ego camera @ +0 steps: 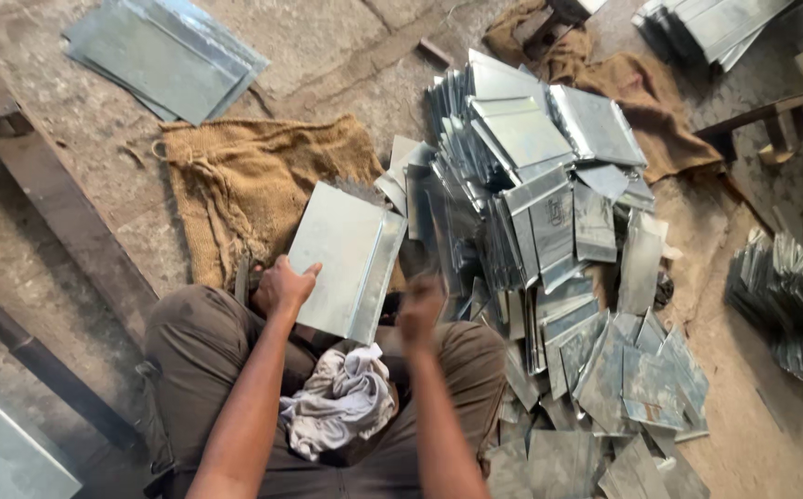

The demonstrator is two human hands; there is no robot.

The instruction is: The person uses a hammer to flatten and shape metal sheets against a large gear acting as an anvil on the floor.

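My left hand (283, 285) grips the near edge of a folded grey metal sheet (344, 259) and holds it over a burlap sack (249, 185). Blurred with motion, my right hand (420, 312) hovers just right of that sheet, beside the big heap of similar folded metal sheets (531, 194); whether it holds anything cannot be made out. A crumpled pale cloth (341, 397) lies in my lap between my knees.
More loose sheets (623, 388) spread over the floor to my right. Separate stacks lie at the top left (165, 55), top right (706, 28) and far right (794, 305). A second burlap sack (623, 92) sits behind the heap. A metal rail (59, 222) runs along the left.
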